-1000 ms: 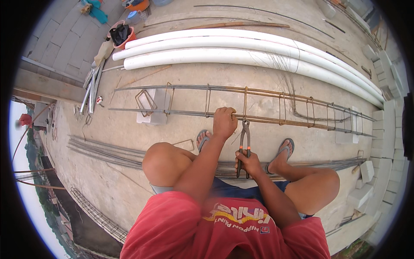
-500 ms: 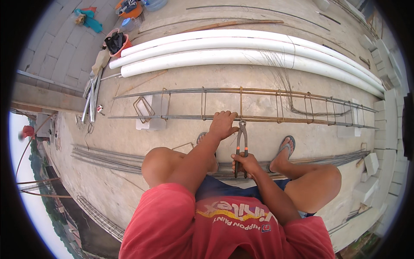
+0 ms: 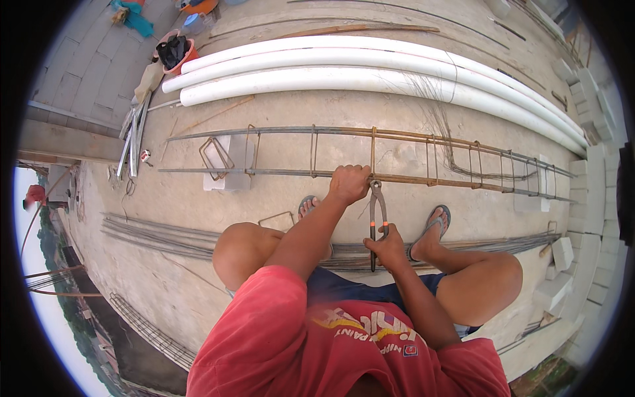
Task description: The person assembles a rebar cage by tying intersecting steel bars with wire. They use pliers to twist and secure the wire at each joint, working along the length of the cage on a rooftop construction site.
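A long rebar cage, partly rusty, lies crosswise ahead of me, raised on pale blocks. My left hand is closed around its near bar, just left of a rusty stirrup. Pincers with black handles and orange bands are in my right hand. Their jaws meet the near bar at the foot of that stirrup, beside my left fingers. Whether the jaws grip a tie wire there is too small to tell. A thin wire end hangs below my left hand.
White pipes lie beyond the cage. A bundle of tie wire rests across its right part. One loose stirrup leans at the left block. Rebar rods run along the floor near my feet. Light blocks stand at right.
My left hand has slid slightly right along the bar and its fingers have curled in tighter. The pincers have tilted, their handles shifting in my right hand. The whole view has moved a little.
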### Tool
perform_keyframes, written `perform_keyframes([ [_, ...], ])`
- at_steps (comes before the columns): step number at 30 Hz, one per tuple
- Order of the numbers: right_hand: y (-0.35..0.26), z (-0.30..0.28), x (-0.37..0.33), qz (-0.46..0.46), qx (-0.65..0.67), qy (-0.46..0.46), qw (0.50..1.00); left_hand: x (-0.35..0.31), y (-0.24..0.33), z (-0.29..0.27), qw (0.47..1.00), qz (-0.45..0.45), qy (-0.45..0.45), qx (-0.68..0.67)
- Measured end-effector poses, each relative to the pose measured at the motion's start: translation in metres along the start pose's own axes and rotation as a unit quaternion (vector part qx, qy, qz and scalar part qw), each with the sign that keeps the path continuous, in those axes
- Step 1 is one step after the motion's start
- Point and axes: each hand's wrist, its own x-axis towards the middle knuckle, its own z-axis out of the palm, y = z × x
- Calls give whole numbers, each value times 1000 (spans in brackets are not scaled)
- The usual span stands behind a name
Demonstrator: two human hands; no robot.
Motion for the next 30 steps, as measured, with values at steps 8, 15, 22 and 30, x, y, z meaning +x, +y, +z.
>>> perform_keyframes([
  [8,-34,-35,-4,-67,-178,-26,981,-1,-3,4,1000,-7,5,-1],
  [15,-22,-28,-4,137,418,-247,863,0,-3,10,1000,1,14,-6],
  [22,-21,-32,-5,158,327,-186,913,-2,-3,7,1000,-2,4,-10],
  [30,-59,-45,-14,-34,-231,-24,972,-1,-4,8,1000,-6,-2,-9],
])
